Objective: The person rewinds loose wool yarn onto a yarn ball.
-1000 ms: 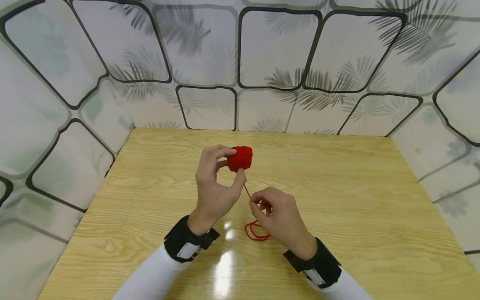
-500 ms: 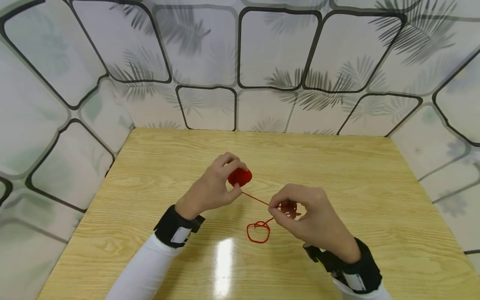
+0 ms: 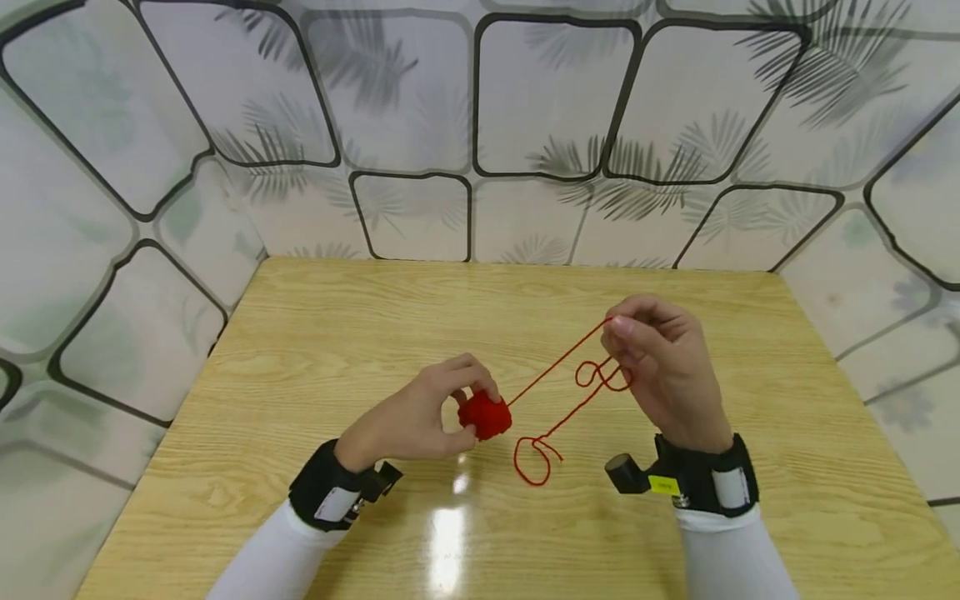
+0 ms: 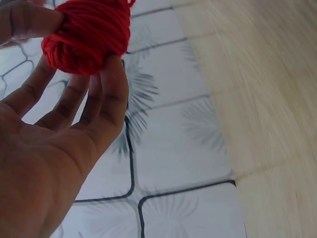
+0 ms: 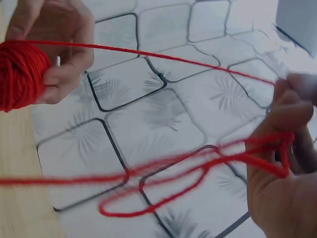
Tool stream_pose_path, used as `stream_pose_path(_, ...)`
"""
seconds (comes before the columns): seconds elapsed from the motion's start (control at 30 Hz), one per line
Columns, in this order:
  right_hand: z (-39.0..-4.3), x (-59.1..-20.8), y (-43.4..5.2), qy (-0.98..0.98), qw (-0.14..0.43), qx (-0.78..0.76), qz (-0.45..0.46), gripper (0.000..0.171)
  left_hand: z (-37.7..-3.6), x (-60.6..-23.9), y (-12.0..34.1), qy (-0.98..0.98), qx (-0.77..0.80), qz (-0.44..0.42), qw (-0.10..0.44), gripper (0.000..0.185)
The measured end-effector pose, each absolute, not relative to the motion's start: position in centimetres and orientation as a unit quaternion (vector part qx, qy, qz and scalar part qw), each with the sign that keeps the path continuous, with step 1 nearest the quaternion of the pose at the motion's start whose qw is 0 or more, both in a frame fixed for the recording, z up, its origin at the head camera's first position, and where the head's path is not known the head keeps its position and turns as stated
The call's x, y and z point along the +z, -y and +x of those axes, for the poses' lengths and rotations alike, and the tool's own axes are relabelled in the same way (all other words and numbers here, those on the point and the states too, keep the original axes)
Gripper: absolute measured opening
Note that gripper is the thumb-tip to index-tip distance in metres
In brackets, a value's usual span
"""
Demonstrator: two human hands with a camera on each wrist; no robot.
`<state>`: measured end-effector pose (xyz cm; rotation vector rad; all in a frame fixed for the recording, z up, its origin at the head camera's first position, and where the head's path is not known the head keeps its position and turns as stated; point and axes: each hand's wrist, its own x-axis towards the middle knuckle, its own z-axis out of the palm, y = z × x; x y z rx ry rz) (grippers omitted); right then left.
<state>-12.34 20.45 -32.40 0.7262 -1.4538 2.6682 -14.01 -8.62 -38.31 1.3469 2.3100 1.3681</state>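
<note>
A small ball of red yarn [image 3: 486,416] is pinched between the thumb and fingers of my left hand [image 3: 420,412]. In the left wrist view the yarn ball [image 4: 91,37] shows its wound strands, fingertips pressed on its sides. My right hand [image 3: 671,367], raised to the right, pinches a yarn strand [image 3: 558,362] that runs taut from the ball. Loose loops [image 3: 600,375] hang from the right fingers, and a tail of yarn [image 3: 531,462] ends in a loop lower down. The right wrist view shows the taut strand [image 5: 163,56] and slack loops [image 5: 158,201] around the right fingers.
A light wooden table [image 3: 360,317] lies under both hands. Behind and beside it stand walls covered in white sheeting [image 3: 547,100] with dark outlines and leaf prints. Each wrist wears a black strap [image 3: 705,475] with a small camera.
My right hand has moved up and to the right, drawing a longer strand from the ball. The left hand has lowered the ball towards me. Loops now hang from the right hand.
</note>
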Motion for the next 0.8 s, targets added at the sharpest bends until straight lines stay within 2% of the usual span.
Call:
stream_pose_path(0.23, -15.8, -35.3, -19.3, 0.337, -0.029, 0.938, 0.072, 0.021, -11.0, -36.8, 7.9, -0.652, 0.56, 0.508, 0.061, 0.043)
stream_pose_path(0.33, -16.3, -36.9, -18.1, 0.354, -0.043, 0.934, 0.012, 0.021, -9.9, -36.1, 7.0, -0.589, 0.623, 0.513, 0.051, 0.042)
stream_pose_path(0.43, -16.1, -38.3, -16.8, 0.423, -0.053, 0.904, -0.012, 0.023, -9.3, -35.8, 5.9, -0.522, 0.692, 0.498, 0.018, 0.037)
stream_pose_path(0.63, -14.6, -39.9, -14.7, 0.613, -0.071, 0.786, 0.032, 0.01, -9.4, -35.6, 4.2, -0.436, 0.797, 0.402, -0.111, 0.03)
stream_pose_path(0.8, -12.7, -40.0, -14.0, 0.757, -0.039, 0.639, 0.131, 0.01, -10.4, -34.8, 4.2, -0.43, 0.827, 0.299, -0.206, 0.036)
